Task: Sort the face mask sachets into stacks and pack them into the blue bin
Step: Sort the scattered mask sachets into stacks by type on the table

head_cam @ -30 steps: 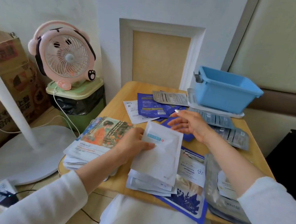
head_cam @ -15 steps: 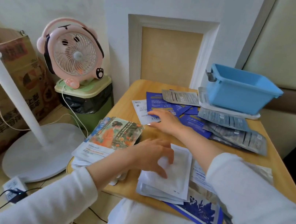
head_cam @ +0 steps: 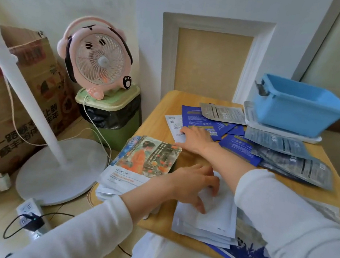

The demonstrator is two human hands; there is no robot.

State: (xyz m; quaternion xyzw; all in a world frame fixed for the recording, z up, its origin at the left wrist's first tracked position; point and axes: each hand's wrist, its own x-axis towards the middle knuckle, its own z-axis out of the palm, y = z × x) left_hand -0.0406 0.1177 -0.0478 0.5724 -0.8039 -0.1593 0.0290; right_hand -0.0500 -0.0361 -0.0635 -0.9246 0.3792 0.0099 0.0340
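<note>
Table (head_cam: 170, 101) of pale wood carries the whole job. The blue bin (head_cam: 294, 116) stands at its far right corner on a white tray (head_cam: 283, 132), and no sachet shows inside it from where I stand.

Nearer, the white stack (head_cam: 212, 223) has just gained a piece. A second ago the left hand (head_cam: 196, 185) held a white sachet over it. Now that hand lies on top with fingers spread and nearly straight, gripping nothing, only pressing the pile.

The right hand (head_cam: 196, 138) has left the blue sachets (head_cam: 203, 120) and crossed to the lone white sachet (head_cam: 174, 127) at the table's far left. Its fingers rest flat on the sachet, not curled round it. I'd say the whites are one piece short of sorted and packing hasn't begun.

Off the table to the left are a cardboard box (head_cam: 17, 84), a white floor stand (head_cam: 59, 169) and a pink fan (head_cam: 97, 60) on a green waste bin (head_cam: 110, 109).

On the table, the painted stack (head_cam: 146, 160) sits just beside the left hand and overhangs the edge. The grey sachets (head_cam: 292, 162) lie loose and overlapping between the blue ones and the bin, still unsorted.

The lone white sachet's right edge seems to run under a blue one, so dragging it could pull that one along.
</note>
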